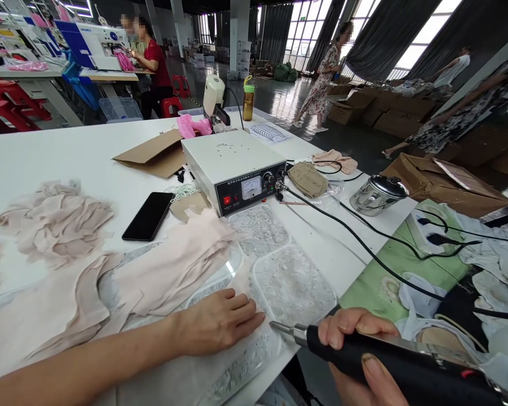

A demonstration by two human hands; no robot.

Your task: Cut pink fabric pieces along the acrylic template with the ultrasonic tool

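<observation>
My right hand (pixel 359 344) is wrapped round a black ultrasonic cutting handpiece (pixel 406 366) with a pointed metal tip (pixel 281 328). That tip points left, close to the fingertips of my left hand (pixel 226 321). My left hand lies palm down with its fingers curled together, holding a thin pale beige fabric piece (pixel 243 276) against a clear patterned template (pixel 296 282). What is under the palm is hidden. More pale beige fabric pieces (pixel 173 265) lie stacked beyond my left forearm, and others (pixel 42 321) spread to the left.
A white generator box (pixel 237 163) with a cable stands behind my hands. Around it are a phone (pixel 148 216), a cardboard piece (pixel 152 155), a metal canister (pixel 379 194) and a bottle (pixel 248 102). Cloth and a power strip lie right. People are in the background.
</observation>
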